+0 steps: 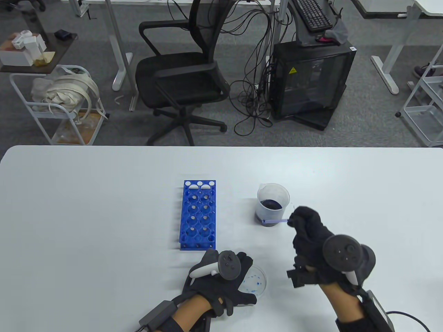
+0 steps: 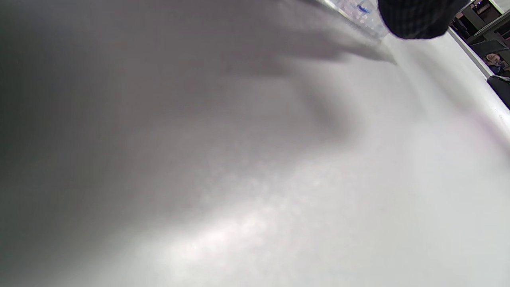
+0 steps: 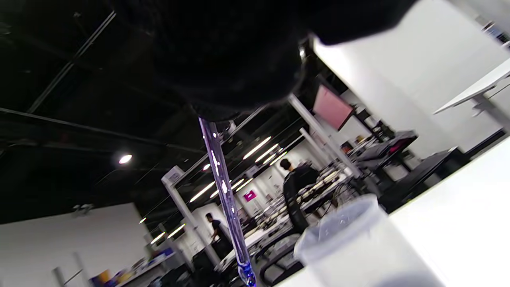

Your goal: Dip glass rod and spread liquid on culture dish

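A clear beaker point(image 1: 273, 204) with dark blue liquid stands right of the table's middle; it also shows in the right wrist view point(image 3: 358, 247). My right hand point(image 1: 306, 224) grips a glass rod point(image 1: 275, 220) that sticks out leftward, level, in front of the beaker's lower wall; the rod is blue-tinted in the right wrist view point(image 3: 225, 199). A clear culture dish point(image 1: 256, 280) with blue droplets lies near the front edge. My left hand point(image 1: 225, 280) rests on the table at the dish's left rim, a fingertip point(image 2: 418, 18) touching it.
A blue test tube rack point(image 1: 198, 214), with no tubes in it, stands left of the beaker. Beyond the table's far edge are an office chair point(image 1: 180, 76) and a black cabinet point(image 1: 308, 83).
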Motion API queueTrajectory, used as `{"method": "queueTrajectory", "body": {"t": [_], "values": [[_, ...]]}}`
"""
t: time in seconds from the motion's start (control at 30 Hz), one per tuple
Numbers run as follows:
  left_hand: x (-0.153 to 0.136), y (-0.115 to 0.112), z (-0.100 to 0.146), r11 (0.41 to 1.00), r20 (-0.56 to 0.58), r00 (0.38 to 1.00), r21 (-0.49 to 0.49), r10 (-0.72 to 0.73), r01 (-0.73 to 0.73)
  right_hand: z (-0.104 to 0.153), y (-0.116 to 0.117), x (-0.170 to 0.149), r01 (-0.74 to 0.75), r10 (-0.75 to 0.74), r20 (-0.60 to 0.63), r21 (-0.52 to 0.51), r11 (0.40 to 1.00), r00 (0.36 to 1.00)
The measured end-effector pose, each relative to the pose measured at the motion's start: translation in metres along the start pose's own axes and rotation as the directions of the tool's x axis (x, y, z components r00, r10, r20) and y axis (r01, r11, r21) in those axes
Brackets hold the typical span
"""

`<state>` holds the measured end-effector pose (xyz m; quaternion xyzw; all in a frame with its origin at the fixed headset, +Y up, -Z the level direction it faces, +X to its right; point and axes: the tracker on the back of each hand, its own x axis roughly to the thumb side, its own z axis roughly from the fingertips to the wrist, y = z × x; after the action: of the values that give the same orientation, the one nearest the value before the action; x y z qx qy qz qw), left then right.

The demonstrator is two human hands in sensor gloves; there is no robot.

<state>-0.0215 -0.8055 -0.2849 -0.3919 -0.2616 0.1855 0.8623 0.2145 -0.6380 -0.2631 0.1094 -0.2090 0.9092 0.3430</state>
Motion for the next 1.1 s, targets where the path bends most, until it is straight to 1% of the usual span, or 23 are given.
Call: {"method": "queueTrajectory", "body": {"t": [0.1, 0.17, 0.23, 0.27, 0.33, 0.4, 0.57, 0.67, 0.87, 1.0, 1.1], "values": [[0.000, 0.000, 0.000, 1.000, 0.000, 1.000, 0.000, 0.000, 0.000, 0.040, 0.017, 0.000, -0.054, 0.050, 0.079, 0.047, 0.997, 0.996], [0.000, 0.000, 0.000, 1.000, 0.000, 1.000, 0.000, 0.001, -0.001, 0.057, 0.029, -0.002, -0.085, 0.076, 0.116, 0.074, 0.994, 0.990], [0.000, 0.000, 0.000, 1.000, -0.002, 1.000, -0.001, 0.001, -0.001, 0.066, 0.041, -0.006, -0.093, 0.080, 0.134, 0.097, 0.991, 0.988], [0.000, 0.000, 0.000, 1.000, -0.003, 1.000, -0.001, -0.001, 0.001, 0.068, 0.048, -0.008, -0.103, 0.084, 0.140, 0.128, 0.986, 0.987], [0.000, 0.000, 0.000, 1.000, -0.003, 1.000, -0.001, -0.001, 0.001, 0.072, 0.057, -0.012, -0.104, 0.081, 0.138, 0.175, 0.979, 0.987], [0.000, 0.000, 0.000, 1.000, -0.003, 1.000, -0.001, -0.001, 0.001, 0.072, 0.062, -0.013, -0.096, 0.070, 0.135, 0.191, 0.977, 0.988], [0.000, 0.000, 0.000, 1.000, -0.003, 1.000, -0.002, 0.000, 0.000, 0.073, 0.065, -0.014, -0.085, 0.060, 0.124, 0.210, 0.974, 0.990], [0.000, 0.000, 0.000, 1.000, -0.002, 1.000, -0.002, 0.000, 0.000, 0.072, 0.066, -0.014, -0.093, 0.070, 0.118, 0.204, 0.975, 0.991], [0.000, 0.000, 0.000, 1.000, -0.002, 1.000, -0.002, -0.001, 0.001, 0.068, 0.057, -0.020, -0.186, 0.171, 0.117, 0.132, 0.974, 0.978], [0.000, 0.000, 0.000, 1.000, -0.002, 1.000, -0.002, 0.000, 0.000, 0.070, 0.048, -0.019, -0.192, 0.176, 0.121, 0.137, 0.972, 0.977], [0.000, 0.000, 0.000, 1.000, -0.002, 1.000, -0.002, 0.000, 0.000, 0.072, 0.046, -0.014, -0.180, 0.161, 0.127, 0.154, 0.972, 0.979]]}}
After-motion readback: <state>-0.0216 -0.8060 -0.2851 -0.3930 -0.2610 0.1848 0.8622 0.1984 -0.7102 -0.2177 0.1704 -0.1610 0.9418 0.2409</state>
